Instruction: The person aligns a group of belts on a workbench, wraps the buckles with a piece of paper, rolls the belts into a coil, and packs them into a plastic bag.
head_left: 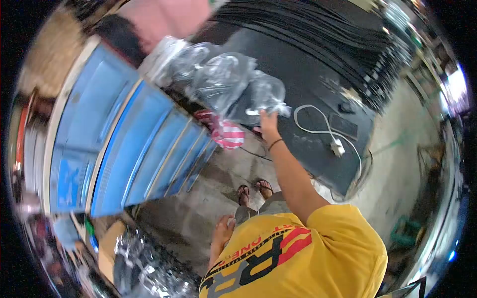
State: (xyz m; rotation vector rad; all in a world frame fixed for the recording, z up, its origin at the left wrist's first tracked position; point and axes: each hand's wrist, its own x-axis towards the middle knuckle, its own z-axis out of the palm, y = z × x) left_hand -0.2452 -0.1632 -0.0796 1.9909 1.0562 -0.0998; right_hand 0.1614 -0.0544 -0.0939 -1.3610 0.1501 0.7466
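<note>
My right hand (pixel 269 124) reaches out over the dark table (pixel 308 149), its fingers closed on the gathered end of a clear plastic bag (pixel 268 92) with dark contents. Beside it lie more filled plastic bags (pixel 221 74), left of the held one. A red-and-white striped bag (pixel 229 135) hangs at the table's edge, left of my right hand. Low beside my yellow shirt (pixel 298 253), my left hand (pixel 224 229) hangs with fingers loosely bent and apart; nothing is clearly seen in it.
A white cable with a power strip (pixel 338 147) lies on the table near long black strips (pixel 308 25). Blue drawers (pixel 134 144) stand at the left. Shiny black bundles (pixel 154 268) are at the lower left. A pink cloth shape (pixel 171 17) shows at the top. My feet are on the floor (pixel 213 184).
</note>
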